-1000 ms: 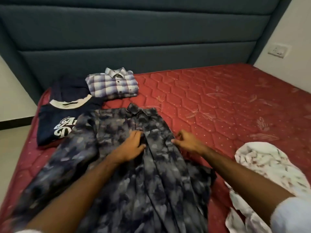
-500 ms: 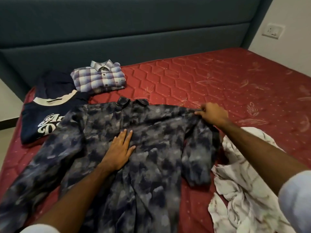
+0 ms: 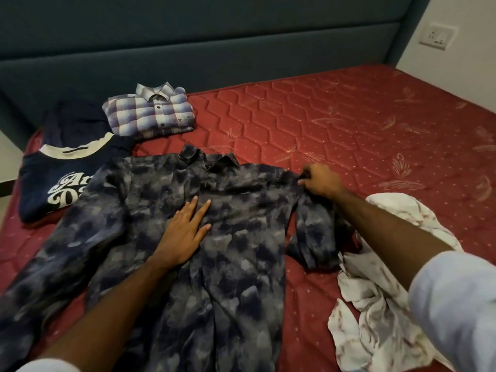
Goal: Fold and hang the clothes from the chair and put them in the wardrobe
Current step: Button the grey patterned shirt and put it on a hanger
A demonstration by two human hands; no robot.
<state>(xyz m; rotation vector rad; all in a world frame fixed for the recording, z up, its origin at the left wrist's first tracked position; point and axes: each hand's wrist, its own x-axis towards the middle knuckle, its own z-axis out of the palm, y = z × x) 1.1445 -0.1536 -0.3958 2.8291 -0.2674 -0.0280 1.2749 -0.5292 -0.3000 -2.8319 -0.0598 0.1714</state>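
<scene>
A dark grey mottled shirt [image 3: 241,237] lies spread face up on the red mattress [image 3: 335,124], collar toward the headboard. My left hand [image 3: 186,232] presses flat on its chest with straight fingers. My right hand [image 3: 320,181] pinches the shirt's right shoulder seam, and the right sleeve bunches below it. A folded plaid shirt [image 3: 150,111] and a folded navy T-shirt [image 3: 64,178] with white lettering lie at the back left. A crumpled white garment [image 3: 375,304] sits at the right, under my right forearm.
A dark padded headboard [image 3: 214,44] runs along the back. A wall socket [image 3: 438,36] is on the white wall at the upper right. The mattress's left edge drops to the floor [image 3: 8,167]. Bare mattress stretches to the far right.
The shirt's right half has been opened outward and spread. My right hand moved right to the shoulder seam. My left hand flattened on the chest and has stayed there.
</scene>
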